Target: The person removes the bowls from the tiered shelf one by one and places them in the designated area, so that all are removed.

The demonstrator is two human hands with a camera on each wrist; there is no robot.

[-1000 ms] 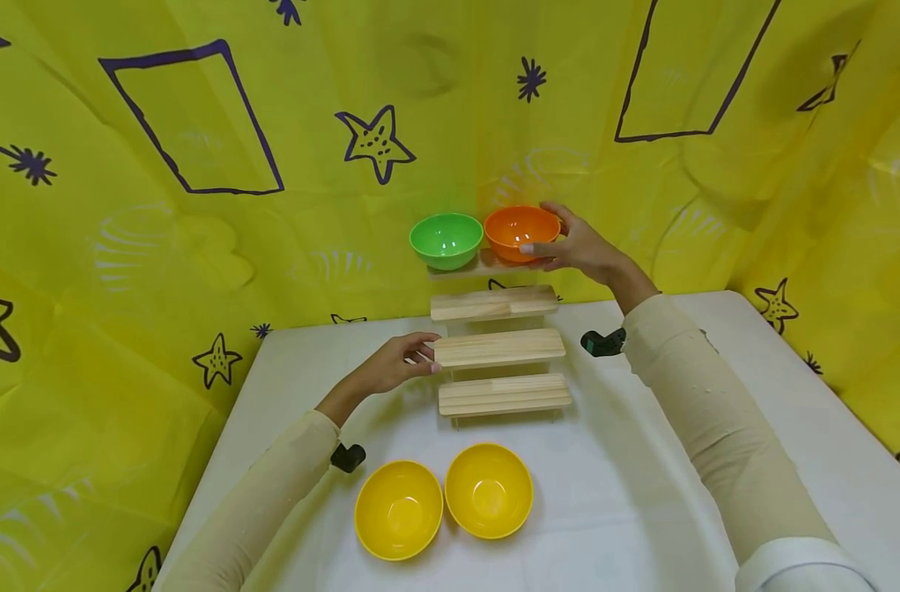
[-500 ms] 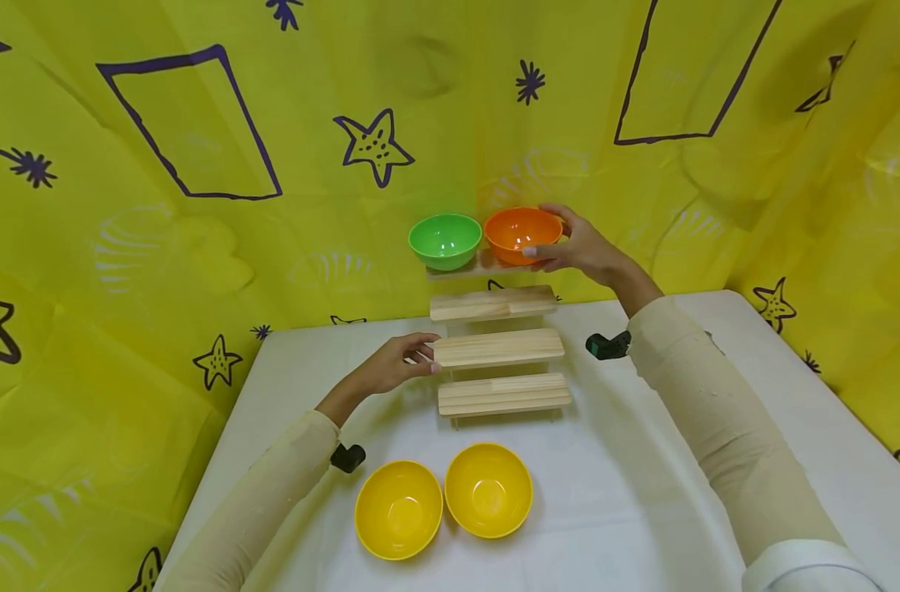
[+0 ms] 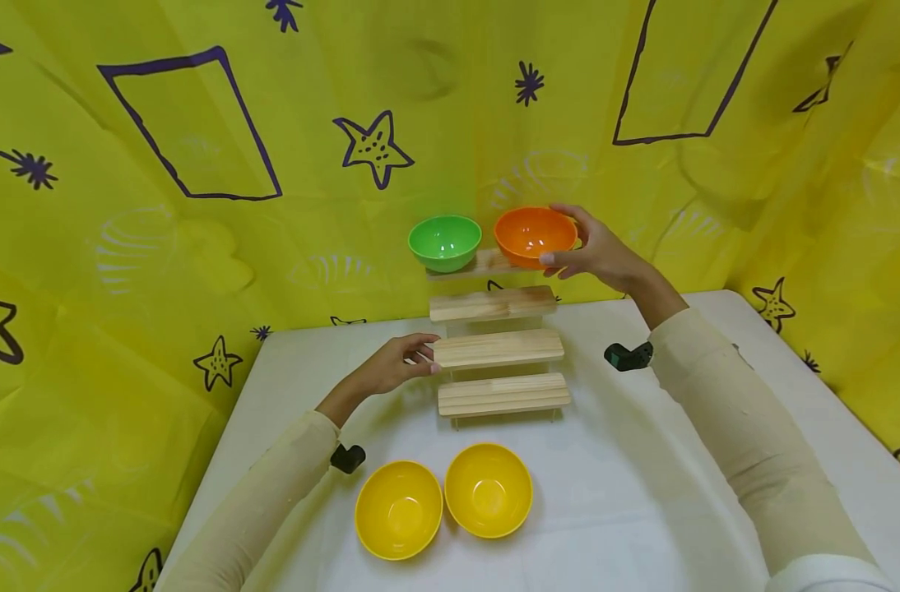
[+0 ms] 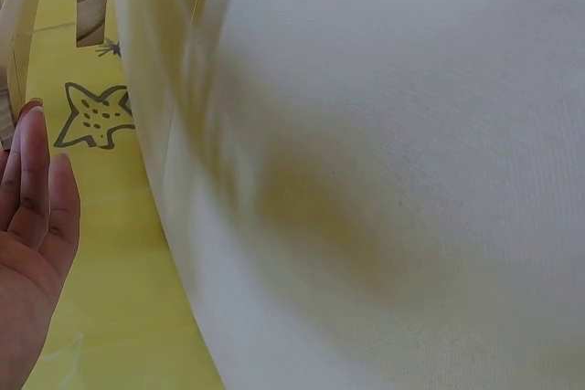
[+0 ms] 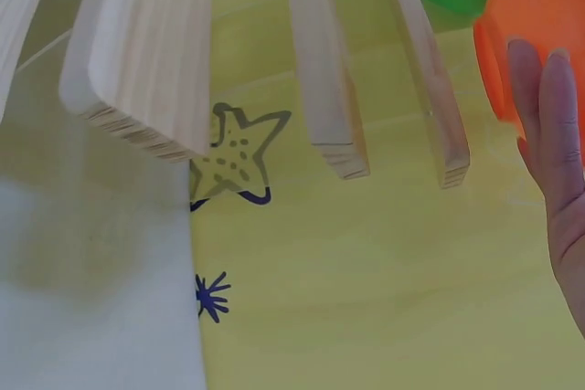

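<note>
- By the right end of the top shelf (image 3: 489,263), the orange bowl (image 3: 527,230) is sitting just left of my right hand (image 3: 601,253); whether its base is resting on the wood or hanging slightly above, I am not able to tell.
- My right hand is pinching that bowl from its right side, the thumb pressing the front wall and a finger reaching round the back of the rim.
- My left hand (image 3: 392,366) is gripping the left end of the shelf second from the bottom (image 3: 498,349); from there the orange bowl is lying higher, farther back and to the right, well apart, so my right hand is clearly being the nearer one.
- Being round, the bowl is showing no long axis; the shelves are running left to right, and the green bowl (image 3: 445,242) is standing on the left part of the top one, a narrow gap separating the two.
- Counting, I am seeing one orange bowl, one green bowl, two yellow bowls (image 3: 489,493) side by side on the table (image 3: 605,485) in front, and one wooden stand (image 3: 494,304) carrying four shelves.
</note>
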